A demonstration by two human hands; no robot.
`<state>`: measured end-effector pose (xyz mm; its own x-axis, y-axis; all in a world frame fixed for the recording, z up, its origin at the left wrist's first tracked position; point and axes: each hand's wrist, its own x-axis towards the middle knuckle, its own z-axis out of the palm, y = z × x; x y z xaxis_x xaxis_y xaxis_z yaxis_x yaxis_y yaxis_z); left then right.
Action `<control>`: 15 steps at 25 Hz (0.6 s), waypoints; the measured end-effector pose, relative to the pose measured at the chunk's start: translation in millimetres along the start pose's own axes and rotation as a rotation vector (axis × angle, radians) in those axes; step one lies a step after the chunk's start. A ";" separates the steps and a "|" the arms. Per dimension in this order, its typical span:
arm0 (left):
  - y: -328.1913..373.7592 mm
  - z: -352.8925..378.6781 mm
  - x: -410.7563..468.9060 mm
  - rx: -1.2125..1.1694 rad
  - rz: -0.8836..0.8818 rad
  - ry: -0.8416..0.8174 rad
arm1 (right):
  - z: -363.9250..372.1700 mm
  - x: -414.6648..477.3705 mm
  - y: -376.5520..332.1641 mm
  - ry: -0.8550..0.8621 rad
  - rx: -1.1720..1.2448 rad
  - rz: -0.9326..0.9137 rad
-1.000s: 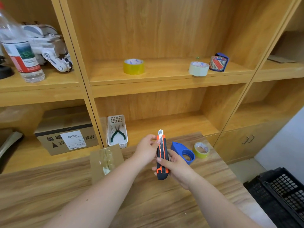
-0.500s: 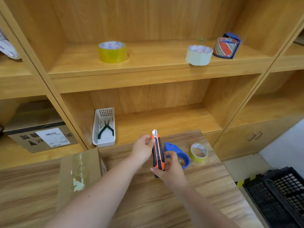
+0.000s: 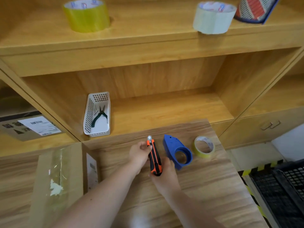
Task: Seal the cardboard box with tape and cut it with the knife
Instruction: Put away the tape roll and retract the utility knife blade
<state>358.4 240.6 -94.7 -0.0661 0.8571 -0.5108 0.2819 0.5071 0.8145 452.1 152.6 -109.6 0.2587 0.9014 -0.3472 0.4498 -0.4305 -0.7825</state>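
Note:
An orange and black utility knife [image 3: 154, 157] is held upright over the wooden table [image 3: 205, 186]. My right hand [image 3: 163, 175] grips its lower handle, and my left hand [image 3: 139, 153] pinches it near the top, just below the short metal blade tip. A closed cardboard box [image 3: 56, 181] with clear tape along its top seam stands on the table at the left. Right of the knife lie a blue tape dispenser [image 3: 178, 152] and a small yellowish tape roll [image 3: 204, 146].
A white basket [image 3: 97, 114] with pliers sits on the lower shelf. On the upper shelf are a yellow tape roll [image 3: 86, 14], a pale tape roll [image 3: 213, 17] and a red-patterned roll [image 3: 255, 9]. A labelled carton [image 3: 29, 127] is at left, a black crate [image 3: 286, 191] on the floor at right.
My view has tilted down and moved closer to the table. Both hands keep hold of the knife, which has sunk lower toward the table, and more of the cardboard box shows.

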 end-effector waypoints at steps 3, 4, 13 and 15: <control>-20.1 8.3 15.8 -0.030 -0.089 -0.010 | 12.2 8.6 16.0 0.023 -0.069 0.030; -25.2 11.0 20.2 -0.039 -0.106 -0.015 | 16.3 12.3 21.3 0.033 -0.090 0.032; -59.0 33.7 53.5 0.195 -0.004 0.054 | 37.0 35.1 48.4 0.014 -0.132 0.106; -63.2 35.1 56.2 0.222 0.032 0.061 | 39.3 37.5 50.7 0.017 -0.140 0.108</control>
<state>370.6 253.5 -184.5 -0.1098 0.8797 -0.4627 0.4883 0.4532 0.7458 451.1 166.4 -182.6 0.3262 0.8492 -0.4153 0.5328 -0.5281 -0.6613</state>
